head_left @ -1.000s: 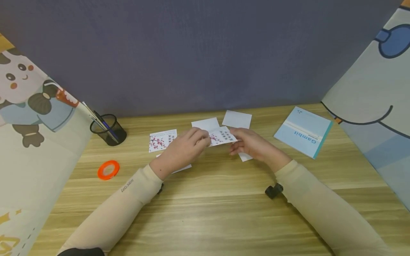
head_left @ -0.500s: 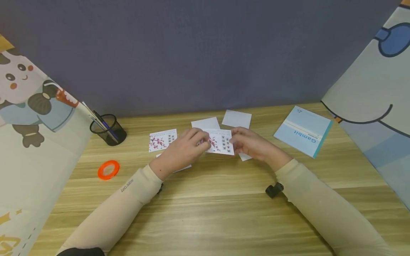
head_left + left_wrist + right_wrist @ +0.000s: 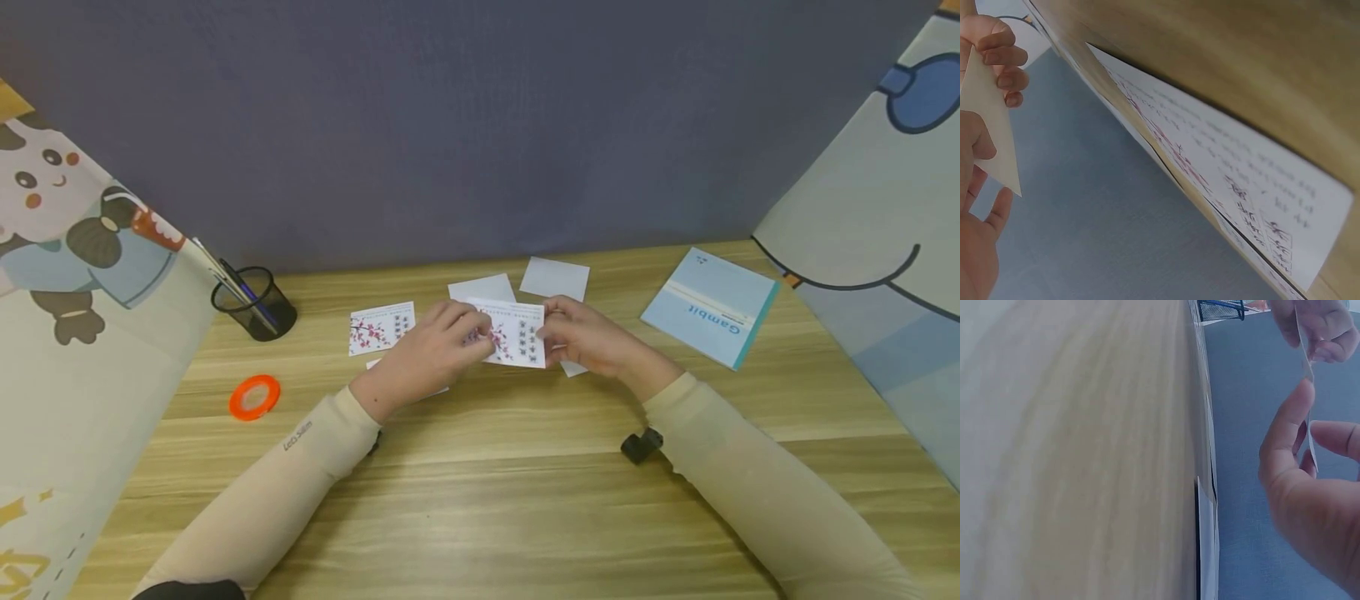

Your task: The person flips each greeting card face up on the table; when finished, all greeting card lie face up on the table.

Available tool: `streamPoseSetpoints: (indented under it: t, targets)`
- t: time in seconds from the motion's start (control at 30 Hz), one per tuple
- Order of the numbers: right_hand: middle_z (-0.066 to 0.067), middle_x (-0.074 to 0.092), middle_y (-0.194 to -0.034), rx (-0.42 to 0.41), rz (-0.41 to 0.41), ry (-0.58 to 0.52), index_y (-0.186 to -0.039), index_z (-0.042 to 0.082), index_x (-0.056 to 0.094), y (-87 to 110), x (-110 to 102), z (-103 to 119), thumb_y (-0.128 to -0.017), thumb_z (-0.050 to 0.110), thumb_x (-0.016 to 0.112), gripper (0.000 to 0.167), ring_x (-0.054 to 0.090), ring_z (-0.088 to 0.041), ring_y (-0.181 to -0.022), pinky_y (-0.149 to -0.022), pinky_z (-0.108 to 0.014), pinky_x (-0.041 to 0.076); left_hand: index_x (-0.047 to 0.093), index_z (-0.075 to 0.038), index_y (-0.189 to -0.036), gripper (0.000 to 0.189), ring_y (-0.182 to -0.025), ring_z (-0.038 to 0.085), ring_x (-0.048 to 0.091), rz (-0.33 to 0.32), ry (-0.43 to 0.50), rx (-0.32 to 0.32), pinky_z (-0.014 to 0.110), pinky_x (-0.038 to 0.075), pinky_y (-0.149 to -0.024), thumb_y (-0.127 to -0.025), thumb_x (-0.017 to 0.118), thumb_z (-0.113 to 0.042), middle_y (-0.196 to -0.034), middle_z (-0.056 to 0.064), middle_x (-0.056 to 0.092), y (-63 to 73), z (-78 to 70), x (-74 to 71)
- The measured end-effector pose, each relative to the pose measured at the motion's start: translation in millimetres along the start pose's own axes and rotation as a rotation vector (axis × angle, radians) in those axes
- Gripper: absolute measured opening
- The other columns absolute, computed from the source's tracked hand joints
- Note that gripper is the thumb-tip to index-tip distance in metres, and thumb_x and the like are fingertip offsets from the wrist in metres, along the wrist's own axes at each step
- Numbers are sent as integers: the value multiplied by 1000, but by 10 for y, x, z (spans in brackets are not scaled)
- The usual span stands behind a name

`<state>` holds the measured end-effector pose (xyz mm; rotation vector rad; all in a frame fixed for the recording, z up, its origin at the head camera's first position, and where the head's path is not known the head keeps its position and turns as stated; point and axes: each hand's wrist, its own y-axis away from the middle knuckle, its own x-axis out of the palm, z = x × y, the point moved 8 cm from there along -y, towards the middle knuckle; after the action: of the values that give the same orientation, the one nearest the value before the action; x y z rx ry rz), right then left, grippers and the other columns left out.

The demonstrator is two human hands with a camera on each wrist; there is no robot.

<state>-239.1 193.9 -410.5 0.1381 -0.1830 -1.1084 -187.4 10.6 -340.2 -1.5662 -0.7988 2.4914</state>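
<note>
Both hands hold up one white printed card [image 3: 517,337] with pink blossom branches and dark characters. The left hand [image 3: 431,350] pinches its left end, covering part of the blossom. At the right end, the right hand [image 3: 596,337] has thumb and fingers on opposite faces. In the right wrist view the card [image 3: 1311,447] appears edge-on and slightly bent between the hands. The left wrist view shows the card [image 3: 997,140] standing off the table. A matching card [image 3: 378,327] lies left of the left hand. Another card [image 3: 1260,181] lies below that hand, mostly hidden in the head view.
Blank white cards lie behind the hands, one [image 3: 480,287] at centre and one [image 3: 555,277] farther right. Another card [image 3: 573,367] peeks out under the right hand. A mesh pen cup [image 3: 258,308], orange tape roll [image 3: 253,397] and blue Gambit booklet [image 3: 708,308] sit around on the wooden table [image 3: 487,500].
The held card has turned from a tilted angle to facing the head camera more fully, its right end coming lower. The right hand has shifted its fingers on that end; the left hand stays nearly still.
</note>
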Motion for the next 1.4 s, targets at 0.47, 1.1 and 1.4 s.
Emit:
streamPoseSetpoints:
  t: [0.47, 1.1, 1.4]
  targets:
    - [-6, 64, -112, -5, 17, -34, -126, 4, 38, -12, 2, -17, -103, -1, 47, 25, 69, -16, -89, -73, -27, 61, 63, -19, -117, 44, -128, 33, 58, 112, 90, -159, 50, 53, -111, -86, 91, -29, -132, 6, 60, 42, 135, 93]
    - [-8, 60, -113, 2, 41, 3, -134, -1, 37, -18, 34, -20, -104, -3, 47, 32, 68, -19, -88, -75, -31, 63, 32, -14, -159, 74, -125, 33, 69, 444, 1134, -1116, 46, 65, -82, -101, 75, -31, -149, 12, 46, 364, 596, 523]
    - [-6, 62, -106, 48, 59, 48, -134, -3, 34, -22, 47, -69, -107, -2, 49, 31, 67, -20, -87, -79, -31, 64, 34, -12, -154, 66, -95, 28, 74, 458, 1155, -1135, 42, 66, -87, -102, 74, -22, -130, 15, 54, 383, 584, 657]
